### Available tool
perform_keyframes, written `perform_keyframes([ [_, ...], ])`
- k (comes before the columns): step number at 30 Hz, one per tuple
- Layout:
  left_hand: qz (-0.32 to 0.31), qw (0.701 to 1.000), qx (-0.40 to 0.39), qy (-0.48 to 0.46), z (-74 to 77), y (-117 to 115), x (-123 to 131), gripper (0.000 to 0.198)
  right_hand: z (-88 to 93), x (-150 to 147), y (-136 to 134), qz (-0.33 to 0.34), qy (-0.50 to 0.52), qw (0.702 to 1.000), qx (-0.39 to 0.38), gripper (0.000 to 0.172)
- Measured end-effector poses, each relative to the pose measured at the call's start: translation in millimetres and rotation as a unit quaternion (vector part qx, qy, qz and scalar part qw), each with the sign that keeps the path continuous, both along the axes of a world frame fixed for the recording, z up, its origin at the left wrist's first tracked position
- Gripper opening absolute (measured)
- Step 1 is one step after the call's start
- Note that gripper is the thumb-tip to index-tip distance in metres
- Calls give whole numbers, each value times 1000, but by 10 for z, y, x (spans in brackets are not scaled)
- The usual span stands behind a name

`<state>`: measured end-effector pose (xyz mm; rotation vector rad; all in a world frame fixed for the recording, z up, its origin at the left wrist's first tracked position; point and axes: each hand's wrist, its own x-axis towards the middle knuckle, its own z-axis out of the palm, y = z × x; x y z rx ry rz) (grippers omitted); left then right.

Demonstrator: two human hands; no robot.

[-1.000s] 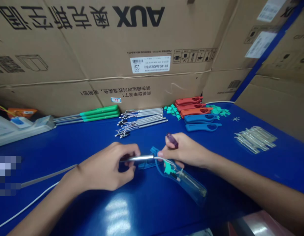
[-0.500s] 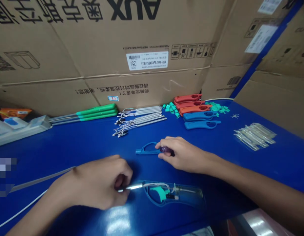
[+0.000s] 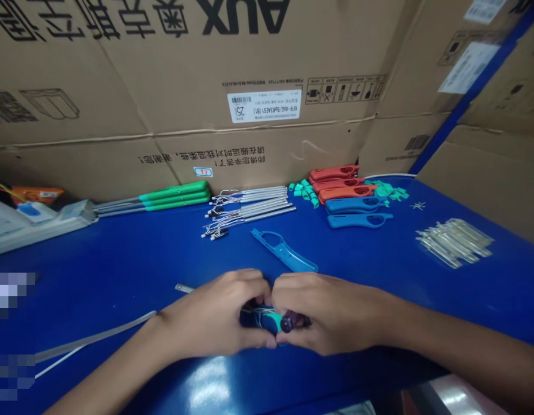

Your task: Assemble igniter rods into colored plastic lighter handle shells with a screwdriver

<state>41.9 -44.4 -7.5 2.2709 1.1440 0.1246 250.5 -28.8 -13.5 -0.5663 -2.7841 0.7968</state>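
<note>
Near the front of the blue table, my hands meet over a blue lighter shell, fitted with a green trigger and white wires. My left hand is closed around its left part. A metal tube pokes out beyond that hand. My right hand is closed at the shell's right part, with a dark purple handle tucked in its fingers; the rest of that tool is hidden. Just behind my hands lies a separate blue shell half, inner side up.
Metal tubes with wires, red and blue shells, green triggers and clear fuel tanks lie farther back. Green-handled tools and a power strip stand at left. A cardboard wall closes off the back.
My right hand has moved toward me onto the wired shell, beside my left hand, which shifted right. The loose blue shell half now lies uncovered and angled differently. The purple handle stays in my right hand.
</note>
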Motion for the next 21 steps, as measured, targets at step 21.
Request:
perform_keyframes([
  [21,-23,995,75,-53,-87,75,-81,14,-144,7,105,70,91,979,167,31],
])
